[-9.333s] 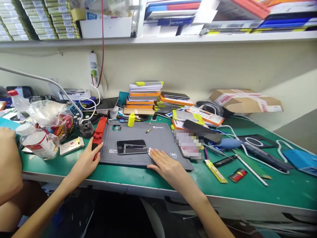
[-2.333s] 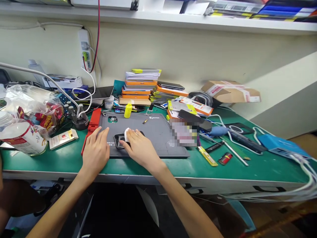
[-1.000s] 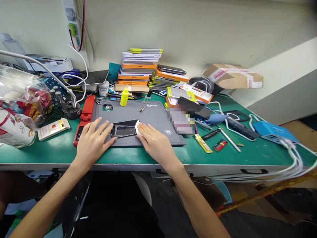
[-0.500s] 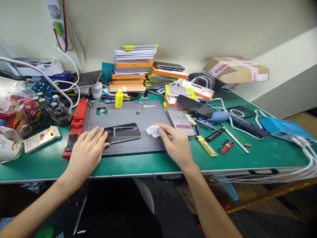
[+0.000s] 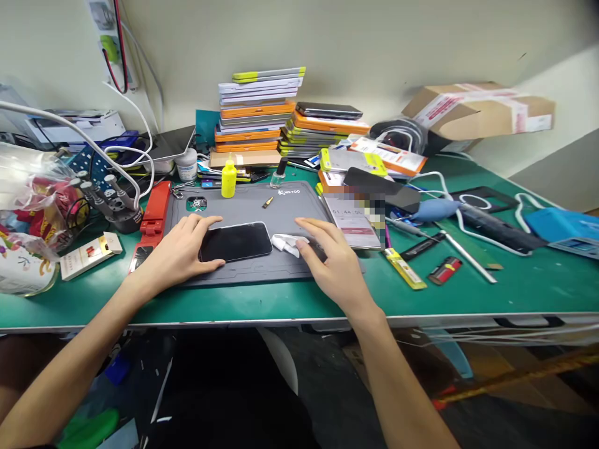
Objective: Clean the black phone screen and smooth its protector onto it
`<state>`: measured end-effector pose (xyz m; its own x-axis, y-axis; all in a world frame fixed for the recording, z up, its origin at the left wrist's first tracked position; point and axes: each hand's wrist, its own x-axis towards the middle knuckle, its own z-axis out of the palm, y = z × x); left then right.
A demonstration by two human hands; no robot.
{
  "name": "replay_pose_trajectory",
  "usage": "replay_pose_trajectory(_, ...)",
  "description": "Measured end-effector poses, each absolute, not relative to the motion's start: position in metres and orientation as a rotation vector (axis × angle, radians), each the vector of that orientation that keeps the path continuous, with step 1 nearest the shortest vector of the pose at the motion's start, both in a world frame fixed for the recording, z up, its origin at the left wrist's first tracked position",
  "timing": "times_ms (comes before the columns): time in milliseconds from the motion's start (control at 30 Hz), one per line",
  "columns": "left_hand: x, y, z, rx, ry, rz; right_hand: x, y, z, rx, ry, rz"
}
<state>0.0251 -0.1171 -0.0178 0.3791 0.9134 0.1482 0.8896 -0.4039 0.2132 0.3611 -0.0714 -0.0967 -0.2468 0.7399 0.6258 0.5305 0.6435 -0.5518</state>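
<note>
A smartphone [image 5: 238,242] with a dark screen lies face up on the grey work mat [image 5: 243,272]. My left hand [image 5: 180,249] is around its left end, thumb and index finger spread along the two long edges; whether they touch the phone I cannot tell. Just right of the phone is a crumpled white tissue [image 5: 286,243]. My right hand [image 5: 334,268] is beside the tissue, thumb and index finger apart, the thumb tip at the tissue's edge. Behind the phone are a small brush head [image 5: 267,202] and a yellow bottle [image 5: 229,179].
A red clamp-like device [image 5: 156,215] borders the mat's left side. At the right, a phone showing a timer [image 5: 353,221] leans near tools and a red-black lighter-like item [image 5: 445,270]. Stacked flat boxes [image 5: 255,118] stand at the back. A cigarette pack [image 5: 90,255] lies left.
My left hand's fingers have spread from lying together on the phone's left end to either side of it. My right hand has let go of the tissue, now on the mat. The view has shifted.
</note>
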Motion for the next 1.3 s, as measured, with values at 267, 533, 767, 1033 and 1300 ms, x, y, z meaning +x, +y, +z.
replay_pose_trajectory(267, 0.033, -0.116, -0.008, 2.255, 1.770, 0.405, 0.354, -0.071, -0.093, -0.850, -2.024, 0.159)
replay_pose_trajectory(533, 0.014, -0.077, 0.005, 1.736, 1.549, 0.558, 0.358, -0.065, -0.077, -0.941, -2.019, 0.413)
replay_pose_trajectory(767, 0.000, -0.036, 0.018, 1.689, 1.482, 0.864, 0.329, -0.009, -0.038, -0.928, -2.079, 0.901)
replay_pose_trajectory(1033, -0.005, -0.052, -0.008, 1.303, 1.417, 0.832, 0.296, 0.011, -0.046, -0.856, -1.772, 1.132)
replay_pose_trajectory(1300, -0.003, -0.055, -0.002, 1.115, 1.345, 0.784, 0.297, -0.005, -0.057, -0.839, -1.523, 1.491)
